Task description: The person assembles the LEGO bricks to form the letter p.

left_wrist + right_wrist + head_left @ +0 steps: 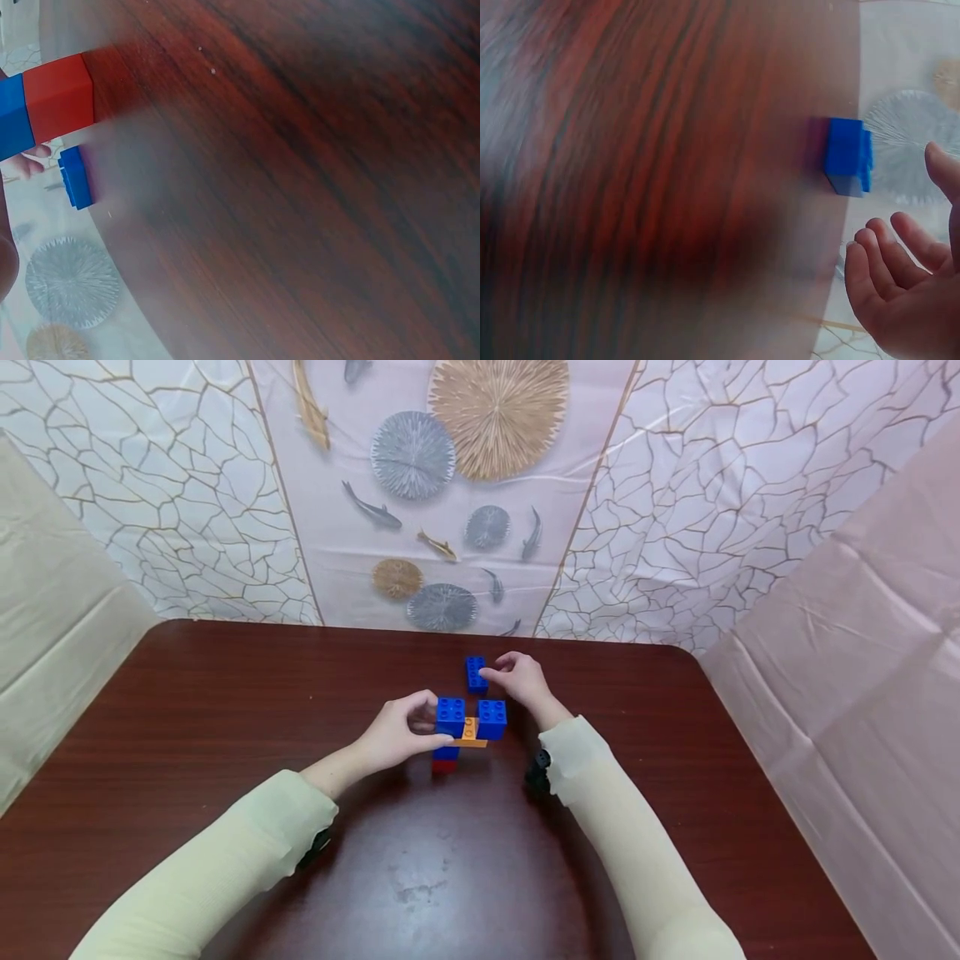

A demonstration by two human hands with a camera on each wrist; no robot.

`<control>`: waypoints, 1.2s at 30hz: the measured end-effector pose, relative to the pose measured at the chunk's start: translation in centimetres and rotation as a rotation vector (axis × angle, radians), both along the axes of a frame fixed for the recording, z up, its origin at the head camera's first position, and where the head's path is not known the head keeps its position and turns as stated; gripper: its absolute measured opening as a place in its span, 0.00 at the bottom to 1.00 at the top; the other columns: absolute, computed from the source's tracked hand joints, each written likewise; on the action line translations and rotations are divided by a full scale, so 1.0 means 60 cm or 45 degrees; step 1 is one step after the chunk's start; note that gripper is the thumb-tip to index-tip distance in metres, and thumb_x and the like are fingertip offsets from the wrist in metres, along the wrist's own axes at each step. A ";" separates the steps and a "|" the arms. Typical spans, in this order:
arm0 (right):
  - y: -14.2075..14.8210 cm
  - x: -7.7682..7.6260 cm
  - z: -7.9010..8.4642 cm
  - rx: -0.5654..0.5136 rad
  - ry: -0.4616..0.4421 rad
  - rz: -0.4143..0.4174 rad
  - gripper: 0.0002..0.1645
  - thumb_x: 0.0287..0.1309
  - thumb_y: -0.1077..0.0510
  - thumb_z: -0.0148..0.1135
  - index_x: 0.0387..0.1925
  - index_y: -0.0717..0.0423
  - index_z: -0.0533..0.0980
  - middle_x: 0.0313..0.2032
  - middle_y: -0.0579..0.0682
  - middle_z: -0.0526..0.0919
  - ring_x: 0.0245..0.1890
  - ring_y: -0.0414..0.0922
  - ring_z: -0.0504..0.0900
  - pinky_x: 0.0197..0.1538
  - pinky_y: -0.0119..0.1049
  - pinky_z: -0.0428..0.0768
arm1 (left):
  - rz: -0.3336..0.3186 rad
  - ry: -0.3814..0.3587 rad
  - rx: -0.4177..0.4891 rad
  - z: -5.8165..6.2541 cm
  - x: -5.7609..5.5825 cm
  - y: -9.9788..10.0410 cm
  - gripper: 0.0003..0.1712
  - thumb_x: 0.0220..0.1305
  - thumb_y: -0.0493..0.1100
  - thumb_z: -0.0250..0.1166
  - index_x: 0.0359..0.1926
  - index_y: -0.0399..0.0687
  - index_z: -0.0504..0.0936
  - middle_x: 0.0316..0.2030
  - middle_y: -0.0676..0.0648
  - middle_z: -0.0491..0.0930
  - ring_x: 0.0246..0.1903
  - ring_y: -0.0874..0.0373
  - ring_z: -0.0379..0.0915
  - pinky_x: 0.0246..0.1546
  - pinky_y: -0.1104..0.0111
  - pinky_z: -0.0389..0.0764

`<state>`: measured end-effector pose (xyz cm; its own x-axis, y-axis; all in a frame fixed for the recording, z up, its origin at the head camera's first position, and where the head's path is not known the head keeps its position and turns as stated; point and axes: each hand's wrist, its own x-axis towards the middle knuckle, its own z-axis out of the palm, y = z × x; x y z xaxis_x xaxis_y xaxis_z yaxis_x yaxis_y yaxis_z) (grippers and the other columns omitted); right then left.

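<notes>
My left hand (396,731) grips a small brick build at its left side, the thumb across the front. Two blue bricks (492,719) sit apart on the build's orange plate (470,728); below its left end are another blue brick (447,752) and a red brick (444,767). In the left wrist view the red base (61,99) shows large at the left edge. Farther back, a loose blue brick (476,674) lies on the table. Beside it is my right hand (523,678), which in the right wrist view has its fingers (891,262) spread, apart from the brick.
The dark wooden table (225,718) has a rounded far edge close behind the loose brick. A patterned cloth (345,560) hangs behind it, and pale cloth walls (862,635) stand on both sides. A dark wrist device (538,771) sits at the right sleeve.
</notes>
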<state>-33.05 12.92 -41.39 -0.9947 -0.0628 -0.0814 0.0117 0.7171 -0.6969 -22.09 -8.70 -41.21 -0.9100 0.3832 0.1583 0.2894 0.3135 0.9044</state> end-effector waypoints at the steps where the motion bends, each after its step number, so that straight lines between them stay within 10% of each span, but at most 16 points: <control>1: -0.004 0.000 -0.002 0.011 -0.007 0.000 0.29 0.54 0.44 0.64 0.51 0.60 0.74 0.43 0.58 0.80 0.39 0.50 0.77 0.48 0.41 0.79 | -0.002 0.005 0.001 0.001 0.000 0.000 0.18 0.52 0.41 0.71 0.40 0.44 0.72 0.39 0.41 0.82 0.40 0.53 0.80 0.44 0.62 0.82; 17: -0.025 -0.013 -0.026 0.230 -0.119 0.038 0.40 0.52 0.42 0.65 0.60 0.62 0.65 0.56 0.60 0.75 0.54 0.53 0.75 0.59 0.46 0.74 | -0.021 0.011 -0.014 0.000 0.000 0.010 0.19 0.53 0.41 0.71 0.41 0.42 0.72 0.41 0.40 0.82 0.40 0.51 0.80 0.46 0.61 0.81; 36: -0.024 -0.016 -0.021 0.280 -0.097 0.157 0.27 0.56 0.53 0.63 0.53 0.64 0.71 0.50 0.61 0.78 0.46 0.52 0.76 0.56 0.44 0.77 | 0.015 0.017 -0.025 0.001 0.002 -0.002 0.19 0.52 0.41 0.71 0.40 0.44 0.71 0.39 0.41 0.81 0.40 0.53 0.79 0.45 0.62 0.81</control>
<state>-34.04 11.49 -42.64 -0.9711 -0.1557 -0.1811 -0.0386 0.8506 -0.5245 -21.97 -8.82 -41.13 -0.9124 0.3756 0.1630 0.2975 0.3347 0.8941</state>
